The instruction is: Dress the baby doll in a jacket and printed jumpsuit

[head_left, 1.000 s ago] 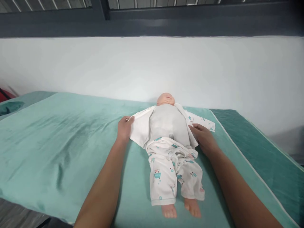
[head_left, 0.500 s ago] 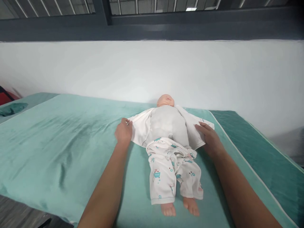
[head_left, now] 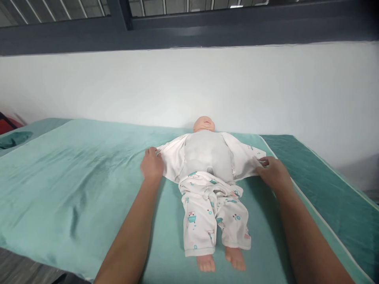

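A baby doll [head_left: 204, 124] lies on its back, its head toward the wall and its bare feet toward me. Printed white trousers [head_left: 199, 225] cover its legs. Its white top [head_left: 174, 154] is spread wide on both sides, baring the pale grey cloth torso [head_left: 208, 154]. My left hand [head_left: 152, 164] is closed on the top's left edge. At the opposite edge, my right hand [head_left: 274, 172] pinches the other side of the top between thumb and fingers. The doll's arms are not visible.
The doll rests on a light green sheet [head_left: 74, 169] with creases on the left. A darker green strip [head_left: 319, 173] runs along the right. Behind stand a white wall [head_left: 189, 86] and a dark window frame [head_left: 207, 33]. Something red [head_left: 6, 125] shows at the far left.
My right hand has moved outward to the right, and the right side of the top is now stretched wider. My left hand keeps its hold. The view has tilted slightly.
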Tool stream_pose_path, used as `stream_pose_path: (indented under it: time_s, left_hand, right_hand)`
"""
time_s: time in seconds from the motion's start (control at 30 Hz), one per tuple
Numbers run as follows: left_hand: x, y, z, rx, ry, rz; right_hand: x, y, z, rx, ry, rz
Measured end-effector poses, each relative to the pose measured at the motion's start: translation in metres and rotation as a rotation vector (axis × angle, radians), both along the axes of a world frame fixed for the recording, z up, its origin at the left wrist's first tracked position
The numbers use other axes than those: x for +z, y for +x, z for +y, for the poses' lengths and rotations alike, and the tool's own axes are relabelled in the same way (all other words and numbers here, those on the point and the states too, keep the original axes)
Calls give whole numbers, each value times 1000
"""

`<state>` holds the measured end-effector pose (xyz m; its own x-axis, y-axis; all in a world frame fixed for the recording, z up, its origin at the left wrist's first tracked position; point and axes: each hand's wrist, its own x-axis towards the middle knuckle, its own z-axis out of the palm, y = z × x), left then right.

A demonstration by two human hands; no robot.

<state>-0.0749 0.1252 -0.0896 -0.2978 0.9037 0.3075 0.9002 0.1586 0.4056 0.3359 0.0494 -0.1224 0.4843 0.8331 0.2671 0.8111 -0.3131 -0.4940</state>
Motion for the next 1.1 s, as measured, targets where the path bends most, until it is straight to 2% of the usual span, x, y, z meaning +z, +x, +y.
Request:
stream_pose_path:
  time_s: [0.13, 0.27, 0.37, 0.47, 0.6, 0.77, 0.83, 0.93, 1.1]
  left_hand:
    - [2, 7, -2, -94, 143, 94]
    - [3, 20, 6, -277, 251, 114]
    - [4, 33, 21, -424, 253, 63]
    - [5, 43, 40, -493, 205, 18]
    - [9, 46, 64, -444, 162, -98]
    - [12, 32, 86, -280, 15, -249]
    - [12, 25, 92, -238, -46, -250]
    - [12, 20, 94, -173, -105, -219]
    - [15, 22, 88, -113, -90, -84]
  right_hand:
    - [-1, -17, 5, 90, 197, -3]
    - [7, -43, 15, 250, 370, 22]
    - [14, -61, 26, 307, 444, 58]
    - [19, -69, 44, 283, 430, 120]
    - [27, -62, 78, 161, 357, 125]
    - [42, -53, 115, 164, 5, 175]
    - [48, -51, 121, 182, -62, 201]
    - [53, -50, 120, 209, -75, 266]
    - [53, -51, 113, 208, 22, 351]
